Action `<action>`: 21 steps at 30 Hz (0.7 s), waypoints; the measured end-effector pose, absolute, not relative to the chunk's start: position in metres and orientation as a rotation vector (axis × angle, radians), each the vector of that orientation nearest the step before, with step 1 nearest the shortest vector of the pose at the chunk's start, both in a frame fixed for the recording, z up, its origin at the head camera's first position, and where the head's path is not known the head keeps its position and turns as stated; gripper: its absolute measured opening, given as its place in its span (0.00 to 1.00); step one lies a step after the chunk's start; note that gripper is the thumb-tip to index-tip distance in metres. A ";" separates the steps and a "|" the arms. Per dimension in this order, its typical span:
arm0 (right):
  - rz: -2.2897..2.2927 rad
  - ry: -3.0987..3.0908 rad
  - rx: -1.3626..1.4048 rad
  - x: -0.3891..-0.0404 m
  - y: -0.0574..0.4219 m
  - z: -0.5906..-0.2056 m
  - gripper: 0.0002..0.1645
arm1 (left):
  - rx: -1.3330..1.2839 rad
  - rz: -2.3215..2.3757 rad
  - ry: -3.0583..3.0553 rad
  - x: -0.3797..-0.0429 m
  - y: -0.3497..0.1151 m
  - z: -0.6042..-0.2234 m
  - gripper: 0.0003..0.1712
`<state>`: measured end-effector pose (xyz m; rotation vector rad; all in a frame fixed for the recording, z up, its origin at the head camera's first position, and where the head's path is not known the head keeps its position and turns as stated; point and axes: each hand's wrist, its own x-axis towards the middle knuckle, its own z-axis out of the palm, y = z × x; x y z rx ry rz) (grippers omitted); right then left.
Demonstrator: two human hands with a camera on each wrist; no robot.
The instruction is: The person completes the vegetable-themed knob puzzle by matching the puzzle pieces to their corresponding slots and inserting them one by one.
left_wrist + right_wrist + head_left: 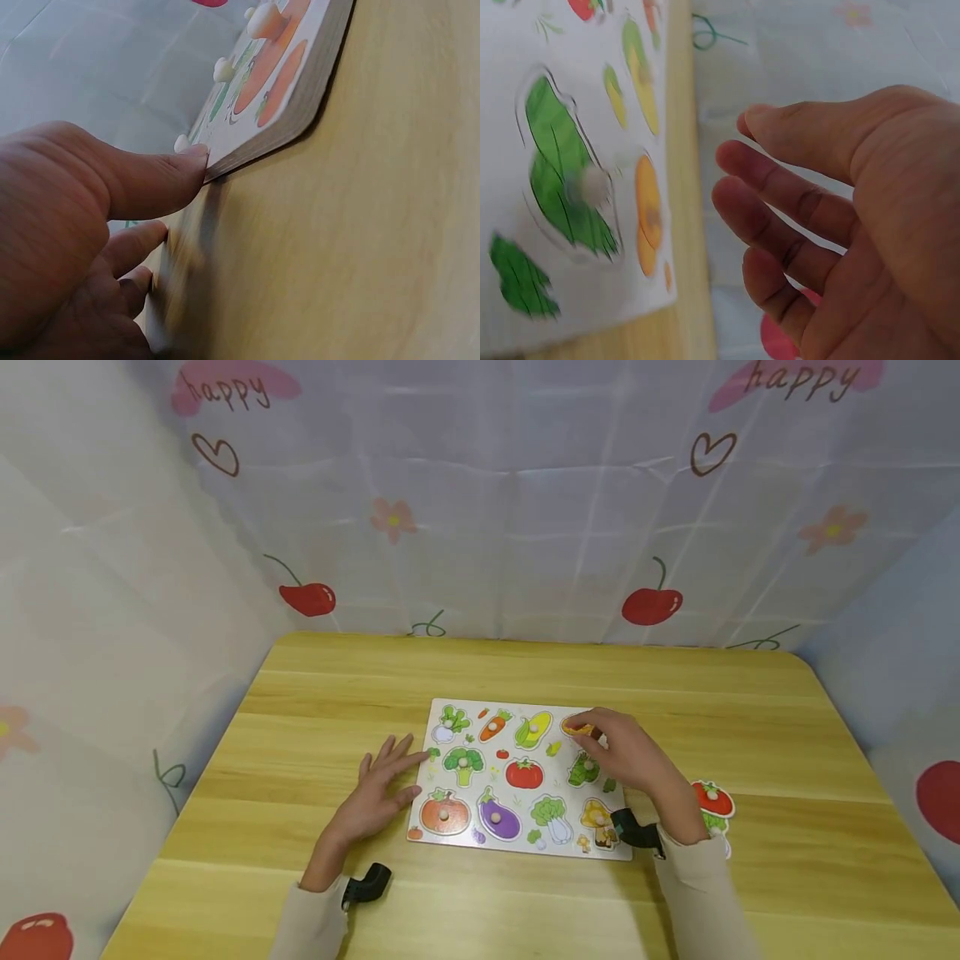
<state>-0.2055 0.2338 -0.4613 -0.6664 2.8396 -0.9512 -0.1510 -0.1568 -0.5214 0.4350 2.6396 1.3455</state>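
Observation:
A white knob puzzle board (525,803) with vegetable pictures lies flat on the table. My left hand (375,802) is at its left side, fingers spread; the left thumb (157,176) touches the board's edge. Over the far right corner is my right hand (626,752), its loosely bent fingers near an orange piece (576,727) that they partly cover. Seen from the right wrist, the fingers (757,214) hold nothing and stand apart from the board. A green leafy piece (562,165) with a knob sits close by. The tomato picture (524,773) and bok choy picture (551,818) show no knobs.
Beside the right sleeve, a loose tomato piece (712,799) overlaps a loose green-and-white vegetable piece (716,824) on the wooden table (360,693). A printed curtain (510,552) hangs along the table's far edge. Each wrist carries a black camera.

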 end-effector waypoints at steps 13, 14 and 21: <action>-0.981 2.942 -0.547 -0.178 0.297 -0.451 0.14 | 0.456 1.336 2.648 -0.154 -0.155 -0.518 0.30; -0.978 2.939 -0.535 -0.177 0.300 -0.451 0.15 | 0.457 1.335 2.651 -0.153 -0.155 -0.519 0.30; -0.983 3.030 -0.416 -0.171 0.335 -0.447 0.18 | 0.448 1.334 2.653 -0.151 -0.156 -0.519 0.30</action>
